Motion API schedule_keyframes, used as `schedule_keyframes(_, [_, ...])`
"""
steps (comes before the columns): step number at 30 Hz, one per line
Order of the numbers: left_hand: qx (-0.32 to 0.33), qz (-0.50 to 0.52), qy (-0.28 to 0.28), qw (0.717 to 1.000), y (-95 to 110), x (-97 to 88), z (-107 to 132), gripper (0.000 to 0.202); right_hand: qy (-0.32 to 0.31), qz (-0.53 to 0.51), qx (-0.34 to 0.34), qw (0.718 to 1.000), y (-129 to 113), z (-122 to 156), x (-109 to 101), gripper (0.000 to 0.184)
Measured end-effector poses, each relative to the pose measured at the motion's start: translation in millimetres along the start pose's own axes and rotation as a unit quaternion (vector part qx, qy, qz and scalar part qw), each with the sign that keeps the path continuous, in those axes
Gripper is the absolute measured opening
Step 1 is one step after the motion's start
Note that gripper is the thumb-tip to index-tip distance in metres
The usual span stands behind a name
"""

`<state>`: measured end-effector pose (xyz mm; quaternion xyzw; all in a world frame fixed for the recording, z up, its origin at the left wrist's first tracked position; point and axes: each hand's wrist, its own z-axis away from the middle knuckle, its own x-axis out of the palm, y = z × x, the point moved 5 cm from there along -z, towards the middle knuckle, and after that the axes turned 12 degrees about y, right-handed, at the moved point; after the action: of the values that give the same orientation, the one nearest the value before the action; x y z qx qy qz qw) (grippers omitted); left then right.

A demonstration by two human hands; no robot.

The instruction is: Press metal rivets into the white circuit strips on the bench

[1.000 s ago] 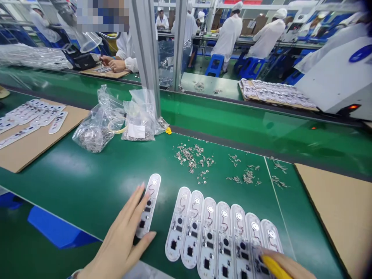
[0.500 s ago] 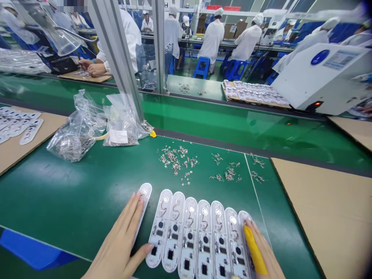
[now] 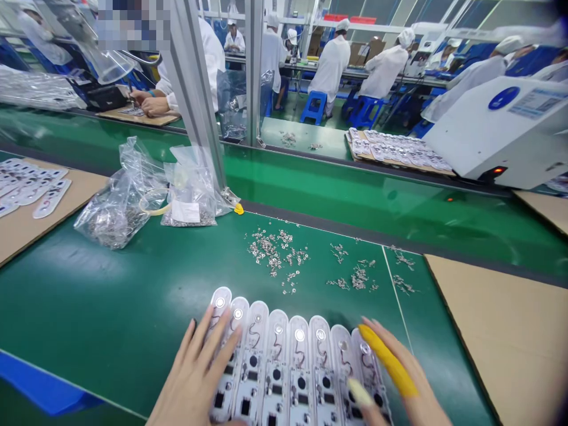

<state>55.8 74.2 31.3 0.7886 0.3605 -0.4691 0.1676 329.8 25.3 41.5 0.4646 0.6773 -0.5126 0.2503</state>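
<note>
A row of several white, round-ended plastic casings with circuit boards and thin wires (image 3: 299, 361) lies side by side on the green tabletop. My left hand (image 3: 193, 376) is open, its spread fingers resting over the leftmost casing (image 3: 220, 300) and its neighbour. At the other end, my right hand (image 3: 406, 378) lies along the rightmost casing (image 3: 364, 349), fingers stretched out. A yellow finger cover (image 3: 390, 362) is on one of its fingers, and a pale cover (image 3: 360, 393) is on the thumb, which reaches over the casings. The near ends of the casings run out of view.
Small metal parts (image 3: 270, 248) and little springs (image 3: 359, 277) lie scattered beyond the casings. Plastic bags of parts (image 3: 115, 216) stand by a metal post (image 3: 195, 94). Cardboard sheets (image 3: 510, 319) flank the work surface. Across the green channel, a person's hands (image 3: 153, 105) work.
The leftmost casing, earlier apart and tilted under my left hand, now lies against the row. My left hand's fingers have spread over it; my right thumb now shows over the casings.
</note>
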Motion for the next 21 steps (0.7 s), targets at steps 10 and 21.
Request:
schedule_keyframes(10, [-0.025, 0.047, -0.014, 0.998, 0, -4.7, 3, 0.099, -0.146, -0.029, 0.038, 0.988, -26, -114, 65, 0.013])
schedule_keyframes(21, [-0.069, 0.154, 0.084, 0.982, -2, -17.3, 7, 0.044, -0.171, -0.021, 0.008, 0.985, -37, -118, 70, 0.008])
